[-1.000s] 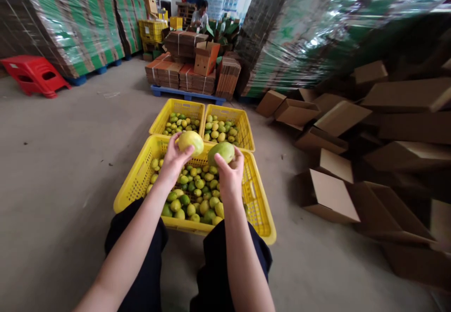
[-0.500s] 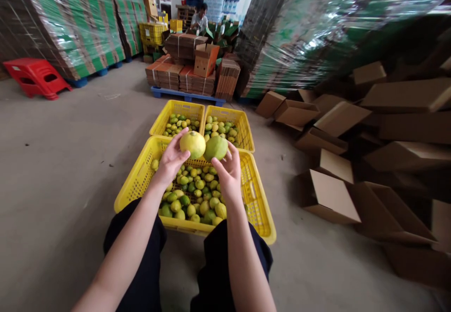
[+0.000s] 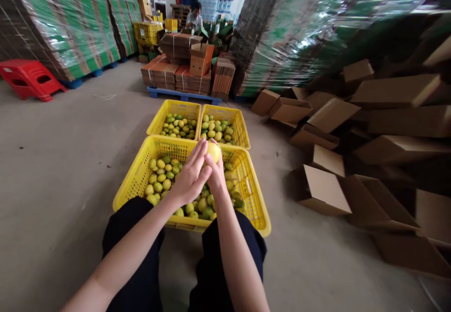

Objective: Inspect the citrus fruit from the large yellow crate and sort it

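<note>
My left hand [image 3: 190,173] and my right hand [image 3: 215,173] meet above the large yellow crate [image 3: 259,199]. Between them sits a yellow lemon [image 3: 213,152], partly covered by fingers. My right hand is curled round its right and lower side. Along its left side press the fairly straight fingers of my left hand, thumb towards the right hand. The greenish lemon seen earlier is not visible; I cannot tell whether the hands hide it. Many green and yellow lemons [image 3: 162,180] lie in the crate below.
Beyond stand two smaller yellow crates [image 3: 154,123] of lemons. Flattened cartons [image 3: 192,81] are stacked on a blue pallet [image 3: 165,94]. Open cardboard boxes [image 3: 326,185] pile up at right. At left is a red stool [image 3: 33,78]. A person [image 3: 194,18] is in the background.
My hands have come together and slightly lower. The yellow lemon has moved right, between both palms. The greenish lemon in my right hand has gone out of sight. The view has shifted slightly.
</note>
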A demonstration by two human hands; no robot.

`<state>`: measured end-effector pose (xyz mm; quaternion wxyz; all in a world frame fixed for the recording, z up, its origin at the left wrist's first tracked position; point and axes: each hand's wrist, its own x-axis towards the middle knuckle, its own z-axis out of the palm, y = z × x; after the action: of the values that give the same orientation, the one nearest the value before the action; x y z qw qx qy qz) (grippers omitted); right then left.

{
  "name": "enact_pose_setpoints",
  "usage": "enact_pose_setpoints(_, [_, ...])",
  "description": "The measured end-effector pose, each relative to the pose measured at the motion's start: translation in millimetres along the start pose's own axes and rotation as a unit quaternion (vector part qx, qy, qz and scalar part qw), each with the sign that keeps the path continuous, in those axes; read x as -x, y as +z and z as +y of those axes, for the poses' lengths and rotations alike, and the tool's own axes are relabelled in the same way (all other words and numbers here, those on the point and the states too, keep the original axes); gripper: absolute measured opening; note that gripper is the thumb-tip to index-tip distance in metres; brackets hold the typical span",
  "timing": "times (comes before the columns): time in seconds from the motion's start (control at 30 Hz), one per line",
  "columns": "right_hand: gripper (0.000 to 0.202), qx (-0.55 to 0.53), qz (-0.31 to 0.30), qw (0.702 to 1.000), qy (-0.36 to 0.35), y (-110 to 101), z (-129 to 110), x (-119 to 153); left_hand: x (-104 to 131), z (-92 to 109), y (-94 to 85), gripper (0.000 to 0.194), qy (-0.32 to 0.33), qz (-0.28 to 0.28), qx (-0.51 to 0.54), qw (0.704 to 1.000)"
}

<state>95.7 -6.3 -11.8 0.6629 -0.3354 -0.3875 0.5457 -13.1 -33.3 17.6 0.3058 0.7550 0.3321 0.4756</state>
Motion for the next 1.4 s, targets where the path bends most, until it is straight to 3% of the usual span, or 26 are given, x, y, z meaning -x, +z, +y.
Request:
enact_pose_setpoints(0.1, [0.049,-0.069,0.005,0.997,0.042,5,-7,5,4,6,1.8,0.065,0.050,-0.001,0.021,0.999])
enact_pose_setpoints(0.17, [0.044,-0.125,-0.009,0.990,0.063,7,-12,6,4,3,-3.8,0.060,0.055,0.039,0.047,0.997])
enact_pose_setpoints(0.27, [0.053,-0.186,-0.076,0.977,0.075,6,-23,7,-3,-12,-19.3,0.054,-0.020,0.156,0.003,0.988])
enact_pose_setpoints(0.3, [0.058,-0.191,-0.101,0.973,0.078,5,-27,8,-5,-18,-24.5,0.053,-0.058,0.160,-0.008,0.985])
enact_pose_setpoints(0.37, [0.063,-0.188,-0.137,0.969,0.082,2,-33,11,-8,-27,-31.7,0.052,-0.128,0.084,0.033,0.988])
enact_pose_setpoints(0.47, [0.064,-0.168,-0.156,0.970,0.082,0,-36,14,-10,-33,-33.3,0.053,-0.178,-0.030,0.167,0.969])
enact_pose_setpoints(0.57, [0.064,-0.134,-0.160,0.975,0.074,-3,-33,13,-10,-33,-30.5,0.066,-0.195,-0.026,0.208,0.958])
enact_pose_setpoints(0.7, [0.056,-0.108,-0.138,0.982,0.074,-5,-27,12,-12,-34,-31.2,0.058,-0.204,-0.031,0.177,0.962])
enact_pose_setpoints(0.8, [0.053,-0.129,-0.102,0.982,0.097,-2,-26,12,-13,-35,-30.2,0.051,-0.193,0.004,0.101,0.976])
enact_pose_setpoints(0.93, [0.058,-0.179,-0.046,0.976,0.119,5,-25,13,-12,-35,-22.3,0.044,-0.179,0.094,0.011,0.979])
enact_pose_setpoints(1.1, [0.051,-0.189,0.002,0.974,0.123,3,-23,9,-10,-35,-17.6,0.051,-0.088,0.193,-0.053,0.976])
enact_pose_setpoints(1.17, [0.048,-0.102,0.057,0.990,0.078,-1,-23,6,-9,-36,-18.0,0.057,-0.062,0.223,-0.036,0.972])
enact_pose_setpoints(1.23, [0.049,0.061,0.132,0.989,-0.034,-4,-24,5,-9,-38,-19.2,0.061,-0.059,0.256,0.004,0.965])
enact_pose_setpoints(1.3, [0.056,0.219,0.172,0.947,-0.160,-6,-26,5,-9,-40,-21.2,0.063,-0.057,0.278,0.031,0.958])
enact_pose_setpoints(1.4, [0.057,0.325,0.127,0.899,-0.265,-7,-29,7,-10,-43,-25.4,0.062,-0.027,0.275,0.052,0.960])
